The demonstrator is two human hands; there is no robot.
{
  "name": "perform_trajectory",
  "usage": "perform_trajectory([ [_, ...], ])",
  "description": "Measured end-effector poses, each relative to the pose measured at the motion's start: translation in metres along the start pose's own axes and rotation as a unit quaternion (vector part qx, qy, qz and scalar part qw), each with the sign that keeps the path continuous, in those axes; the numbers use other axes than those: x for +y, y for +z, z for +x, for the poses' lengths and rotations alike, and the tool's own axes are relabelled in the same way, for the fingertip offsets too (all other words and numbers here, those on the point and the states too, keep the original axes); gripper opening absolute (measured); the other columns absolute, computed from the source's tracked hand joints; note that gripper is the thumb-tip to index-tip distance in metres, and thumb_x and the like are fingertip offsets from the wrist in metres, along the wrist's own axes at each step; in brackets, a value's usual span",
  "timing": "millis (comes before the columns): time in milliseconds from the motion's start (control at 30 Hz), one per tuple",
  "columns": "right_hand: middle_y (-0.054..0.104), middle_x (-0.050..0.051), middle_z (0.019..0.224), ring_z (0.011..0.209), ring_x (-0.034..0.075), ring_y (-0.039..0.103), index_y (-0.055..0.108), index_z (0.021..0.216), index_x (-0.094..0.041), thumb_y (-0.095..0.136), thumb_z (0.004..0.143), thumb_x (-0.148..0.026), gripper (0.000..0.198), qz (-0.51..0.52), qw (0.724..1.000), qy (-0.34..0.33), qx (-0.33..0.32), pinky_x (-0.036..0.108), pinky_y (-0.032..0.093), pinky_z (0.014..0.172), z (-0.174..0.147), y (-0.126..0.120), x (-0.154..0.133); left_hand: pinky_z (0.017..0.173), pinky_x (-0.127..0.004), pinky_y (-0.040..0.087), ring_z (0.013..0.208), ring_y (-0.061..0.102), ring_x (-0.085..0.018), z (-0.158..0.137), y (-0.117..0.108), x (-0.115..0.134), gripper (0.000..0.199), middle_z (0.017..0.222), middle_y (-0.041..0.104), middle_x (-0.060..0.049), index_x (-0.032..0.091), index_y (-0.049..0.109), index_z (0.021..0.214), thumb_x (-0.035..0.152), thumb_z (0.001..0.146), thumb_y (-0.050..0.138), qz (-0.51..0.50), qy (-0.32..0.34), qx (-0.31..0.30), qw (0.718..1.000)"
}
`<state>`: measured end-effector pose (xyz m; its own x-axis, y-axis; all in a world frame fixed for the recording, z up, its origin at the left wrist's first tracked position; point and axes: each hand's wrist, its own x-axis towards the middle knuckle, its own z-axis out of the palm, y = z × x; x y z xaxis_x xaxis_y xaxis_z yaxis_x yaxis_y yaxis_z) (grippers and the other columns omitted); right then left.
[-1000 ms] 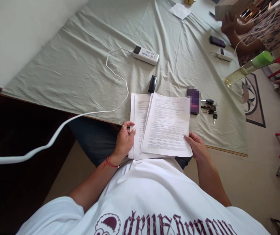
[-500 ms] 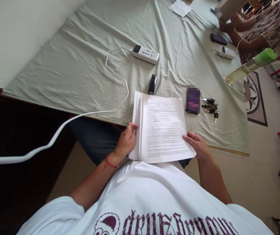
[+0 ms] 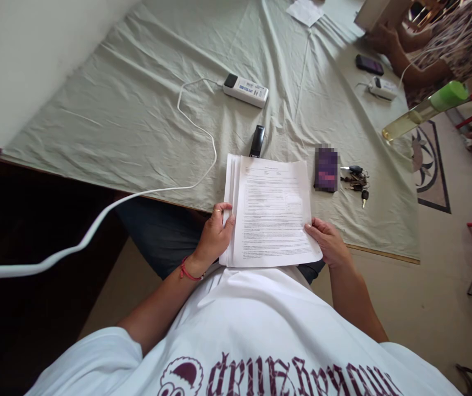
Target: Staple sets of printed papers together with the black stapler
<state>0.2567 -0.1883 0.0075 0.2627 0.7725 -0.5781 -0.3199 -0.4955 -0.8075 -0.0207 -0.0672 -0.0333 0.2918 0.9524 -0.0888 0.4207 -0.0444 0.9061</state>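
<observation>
A stack of printed paper sheets (image 3: 276, 214) lies between my hands, at the front edge of the cloth-covered table. Its sheets are slightly fanned toward the left. My left hand (image 3: 218, 231), with a ring and a red wrist cord, pinches the stack's left edge. Thumb on top, my right hand (image 3: 329, 242) grips the lower right edge. Just beyond the top of the sheets is a black stapler-like object (image 3: 257, 141), its near end partly covered by the paper. Right of the stack rests a blurred-out dark purple item (image 3: 326, 169) beside a bunch of keys (image 3: 355, 180).
A white power bank-like box (image 3: 246, 91) with a white cable (image 3: 137, 193) lies farther back. At the right are a green-capped bottle (image 3: 425, 110), a phone (image 3: 369, 64) and another white box (image 3: 383, 88). Another person's arms (image 3: 400, 55) rest at the far right corner.
The stack has shifted slightly up and left, its lower edge lifting off my shirt. My right hand moved a little left with it. The other person's hands shifted at the far corner.
</observation>
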Motion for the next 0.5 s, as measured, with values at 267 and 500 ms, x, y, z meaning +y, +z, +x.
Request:
perform_trajectory([
  [267, 0.076, 0.0, 0.08, 0.069, 0.017, 0.067, 0.072, 0.085, -0.022, 0.088, 0.068, -0.055, 0.041, -0.051, 0.997, -0.025, 0.048, 0.029, 0.052, 0.066, 0.003, -0.009, 0.003, 0.077, -0.032, 0.048, 0.071, 0.059, -0.02, 0.0, 0.0, -0.002, 0.019, 0.07, 0.048, 0.004, 0.022, 0.053, 0.111, 0.024, 0.091, 0.052, -0.018, -0.011, 0.014, 1.0],
  [500, 0.074, -0.001, 0.072, 0.061, 0.016, 0.064, 0.07, 0.081, -0.021, 0.092, 0.062, -0.052, 0.042, -0.029, 0.994, -0.016, 0.102, 0.028, 0.05, 0.06, -0.003, -0.032, 0.0, 0.103, -0.04, 0.047, 0.108, 0.065, -0.026, -0.003, 0.0, 0.0, 0.046, 0.098, 0.064, -0.005, 0.022, 0.051, 0.14, 0.023, 0.094, 0.05, -0.046, 0.0, 0.0, 0.999],
])
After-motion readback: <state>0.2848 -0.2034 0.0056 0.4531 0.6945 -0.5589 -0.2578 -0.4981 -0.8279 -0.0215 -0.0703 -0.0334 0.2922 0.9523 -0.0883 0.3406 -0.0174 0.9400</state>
